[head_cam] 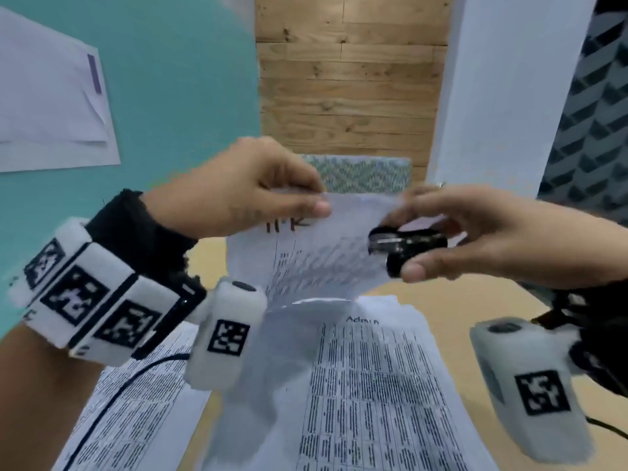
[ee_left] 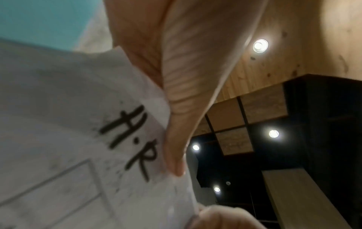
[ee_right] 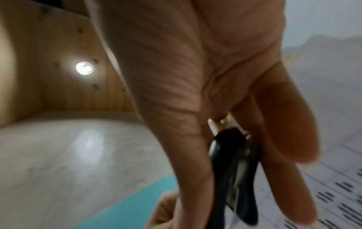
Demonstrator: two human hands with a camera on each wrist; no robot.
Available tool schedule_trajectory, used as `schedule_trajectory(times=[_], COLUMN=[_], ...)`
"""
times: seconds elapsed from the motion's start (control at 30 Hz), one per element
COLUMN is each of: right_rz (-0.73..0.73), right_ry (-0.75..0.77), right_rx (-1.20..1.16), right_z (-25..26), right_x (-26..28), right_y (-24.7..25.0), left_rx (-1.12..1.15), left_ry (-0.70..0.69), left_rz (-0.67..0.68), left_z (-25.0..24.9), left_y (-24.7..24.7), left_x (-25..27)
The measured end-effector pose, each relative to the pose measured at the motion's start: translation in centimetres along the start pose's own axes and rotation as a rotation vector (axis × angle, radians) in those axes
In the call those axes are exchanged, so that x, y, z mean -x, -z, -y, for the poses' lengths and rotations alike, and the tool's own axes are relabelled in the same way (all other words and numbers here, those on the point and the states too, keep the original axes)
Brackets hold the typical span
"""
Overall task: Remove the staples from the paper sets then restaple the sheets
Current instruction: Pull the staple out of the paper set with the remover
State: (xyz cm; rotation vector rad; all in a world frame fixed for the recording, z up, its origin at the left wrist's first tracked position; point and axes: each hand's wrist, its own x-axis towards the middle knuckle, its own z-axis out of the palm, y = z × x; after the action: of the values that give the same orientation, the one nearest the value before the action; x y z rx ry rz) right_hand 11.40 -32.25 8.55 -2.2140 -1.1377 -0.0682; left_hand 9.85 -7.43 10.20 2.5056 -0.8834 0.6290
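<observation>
A printed paper set marked "H.R" point(head_cam: 316, 260) hangs in the air above the table. My left hand point(head_cam: 306, 202) pinches its top left corner between thumb and fingers. In the left wrist view the thumb point(ee_left: 176, 108) lies along the sheet's edge beside the "H.R" paper point(ee_left: 78, 124). My right hand point(head_cam: 404, 241) grips a small black stapler point(head_cam: 411, 248) with a metal front, held at the paper's top right corner. The right wrist view shows the stapler point(ee_right: 231, 170) between thumb and fingers, with the printed sheet point(ee_right: 333, 155) behind it.
A paper set headed "Admin" point(head_cam: 367, 385) lies on the tan table point(head_cam: 458, 307) below my hands. Another printed set point(head_cam: 136, 396) lies at lower left under a black cable point(head_cam: 112, 396). A patterned pad point(head_cam: 367, 173) sits at the table's far edge. White sheets point(head_cam: 51, 96) hang on the teal wall.
</observation>
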Motion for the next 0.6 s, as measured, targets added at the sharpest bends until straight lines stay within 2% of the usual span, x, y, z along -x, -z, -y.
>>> schedule_trajectory(times=[0.13, 0.3, 0.37, 0.5, 0.6], right_rz=[0.162, 0.268, 0.334, 0.449, 0.5], right_ry=[-0.019, -0.036, -0.039, -0.032, -0.102], right_rx=[-0.113, -0.145, -0.099, 0.084, 0.004], right_z=[-1.2, -1.0, -0.5, -0.1, 0.0], right_x=[0.1, -0.2, -0.4, -0.5, -0.2], right_y=[-0.7, -0.5, -1.0, -2.1, -2.0], left_rx=[0.132, 0.302, 0.25, -0.01, -0.058], left_ry=[0.124, 0.165, 0.127, 0.051, 0.035], left_rz=[0.214, 0.31, 0.311, 0.269, 0.265], left_z=[0.4, 0.9, 0.9, 0.2, 0.2], left_y=[-1.0, -1.5, -1.6, -1.4, -1.2], left_x=[0.6, 1.0, 1.1, 1.3, 1.7])
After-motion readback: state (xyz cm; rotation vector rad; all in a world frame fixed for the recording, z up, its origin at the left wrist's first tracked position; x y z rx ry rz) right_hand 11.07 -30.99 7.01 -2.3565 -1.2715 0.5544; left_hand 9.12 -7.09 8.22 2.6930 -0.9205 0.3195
